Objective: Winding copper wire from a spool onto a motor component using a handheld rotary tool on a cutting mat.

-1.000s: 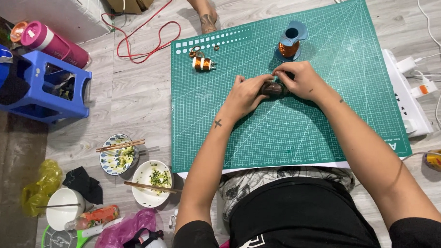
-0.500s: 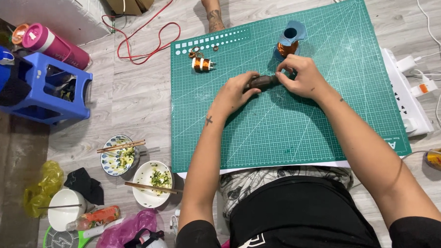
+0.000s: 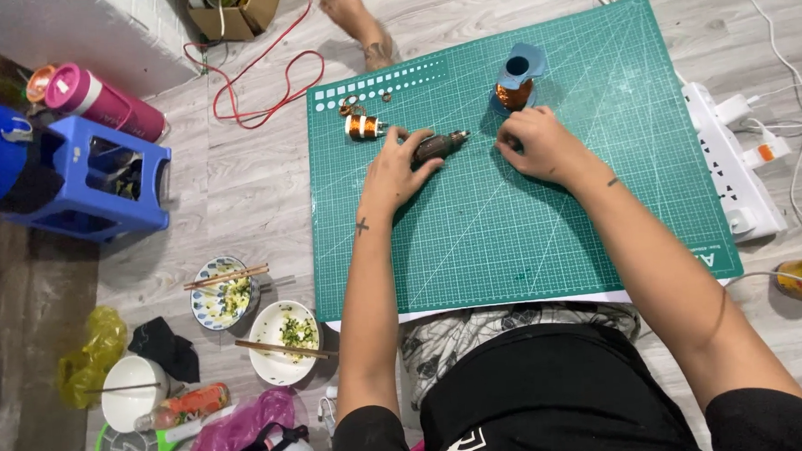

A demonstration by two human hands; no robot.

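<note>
Under the left hand [image 3: 397,168] lies the motor armature [image 3: 440,145]; right hand [image 3: 533,143] apart.

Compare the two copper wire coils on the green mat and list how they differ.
The small coil lies on its side beside the left hand; the larger coil stands upright near the mat's far edge, just beyond the right hand. The larger coil carries a pale blue flange with a dark hole on top; the small coil has none. Both are wound with shiny orange-copper wire, and neither is held.
</note>
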